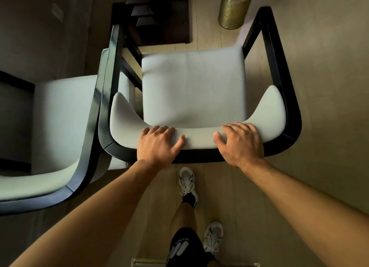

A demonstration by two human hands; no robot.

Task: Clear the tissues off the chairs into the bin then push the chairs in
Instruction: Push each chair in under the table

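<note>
Two chairs are seen from above on a pale wooden floor (329,86). Beyond them a dark table base (159,21) is seen, stepped and set on a dark square plate, straight ahead of the gap between the chairs. A gold-coloured cylindrical bin (234,11) with a dark top stands on the floor to the right of that base, just past the front right corner of the right chair. The left chair (60,126) is placed close beside the right chair, their dark curved frames almost touching or overlapping; contact cannot be judged. The person's legs and two pale trainers (187,182) are seen on the floor behind the right chair.

The right chair (193,86) is shown with a light grey padded seat, a curved grey backrest pad and a black frame that wraps round into both arms. No tissue is visible on either seat.

The top of its backrest is held by both hands. The left hand (159,142) is laid over the pad with fingers curled over the front edge and the thumb spread. The right hand (239,142) is placed likewise, well apart from the left, fingers curled over the pad.
</note>
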